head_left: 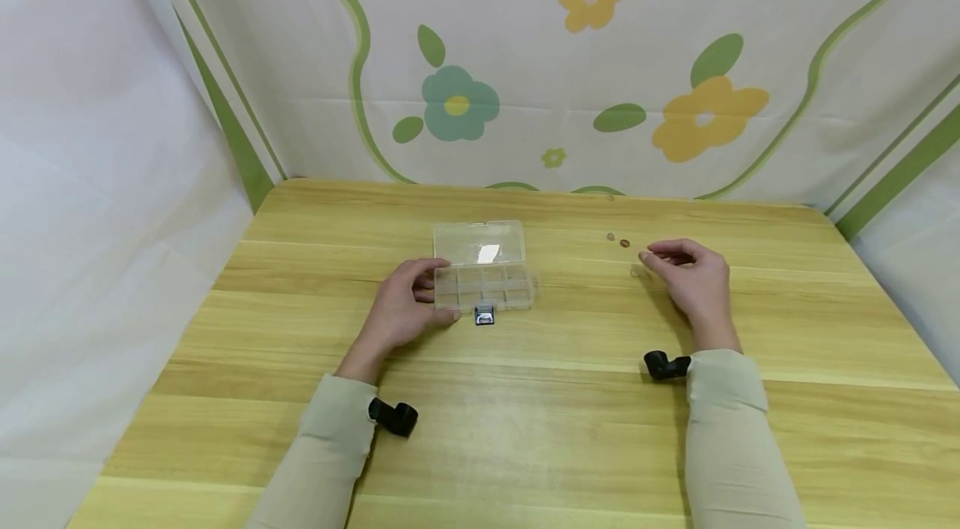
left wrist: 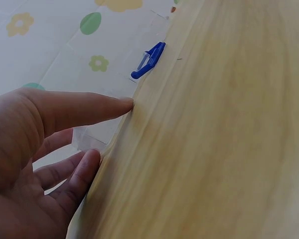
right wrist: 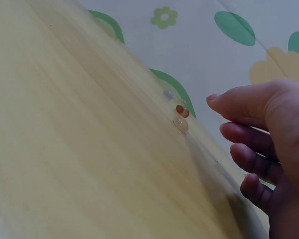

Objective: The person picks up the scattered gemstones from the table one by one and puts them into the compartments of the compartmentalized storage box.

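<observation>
A clear plastic compartment box (head_left: 482, 285) lies on the wooden table with its lid (head_left: 468, 244) thrown back. My left hand (head_left: 405, 304) holds the box by its left end, thumb at the front corner and fingers at the side and back. The box has a blue latch (left wrist: 152, 60) at its front edge. My right hand (head_left: 690, 275) hovers beside several tiny bead-like pieces, its fingers loosely bent and nothing visible between them. One piece is brown (head_left: 625, 243); a clear piece (right wrist: 180, 124) lies nearest in the right wrist view.
The wooden table (head_left: 510, 429) stretches toward me. Behind it hangs a white cloth (head_left: 525, 37) printed with flowers and leaves. Another pale piece (head_left: 611, 237) lies just left of the brown one. Black wrist cameras sit on both sleeves.
</observation>
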Motion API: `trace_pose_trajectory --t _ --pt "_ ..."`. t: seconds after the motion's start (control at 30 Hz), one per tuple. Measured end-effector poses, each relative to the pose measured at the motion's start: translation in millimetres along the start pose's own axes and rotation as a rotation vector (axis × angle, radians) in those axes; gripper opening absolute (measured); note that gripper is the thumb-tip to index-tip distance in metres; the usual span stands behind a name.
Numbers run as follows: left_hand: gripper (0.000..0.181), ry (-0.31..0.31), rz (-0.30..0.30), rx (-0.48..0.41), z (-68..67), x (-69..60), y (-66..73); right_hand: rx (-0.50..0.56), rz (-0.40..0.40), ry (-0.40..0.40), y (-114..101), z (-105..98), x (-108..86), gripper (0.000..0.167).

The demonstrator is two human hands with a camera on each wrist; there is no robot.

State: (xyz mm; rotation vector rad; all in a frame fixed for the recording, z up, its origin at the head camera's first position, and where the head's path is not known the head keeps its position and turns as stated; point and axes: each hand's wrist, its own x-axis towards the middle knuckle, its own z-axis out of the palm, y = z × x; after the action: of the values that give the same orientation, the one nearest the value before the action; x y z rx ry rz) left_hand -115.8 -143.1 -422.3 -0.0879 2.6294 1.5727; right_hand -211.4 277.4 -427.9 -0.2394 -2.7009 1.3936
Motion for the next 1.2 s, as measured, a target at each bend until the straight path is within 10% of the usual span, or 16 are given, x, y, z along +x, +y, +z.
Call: trace_pose_trajectory --t 0.57,1.2 --pt "0.076 -0.002 0.004 -0.002 0.6 1.0 -1.0 -0.15 -0.063 -0.148 6.8 -5.1 -1.3 0.052" --pt "0.079 -0.011 0.017 0.0 0.0 -1.1 -0.1 -0.177 -0.106 -0.144 5.6 -3.3 -2.0 0.044"
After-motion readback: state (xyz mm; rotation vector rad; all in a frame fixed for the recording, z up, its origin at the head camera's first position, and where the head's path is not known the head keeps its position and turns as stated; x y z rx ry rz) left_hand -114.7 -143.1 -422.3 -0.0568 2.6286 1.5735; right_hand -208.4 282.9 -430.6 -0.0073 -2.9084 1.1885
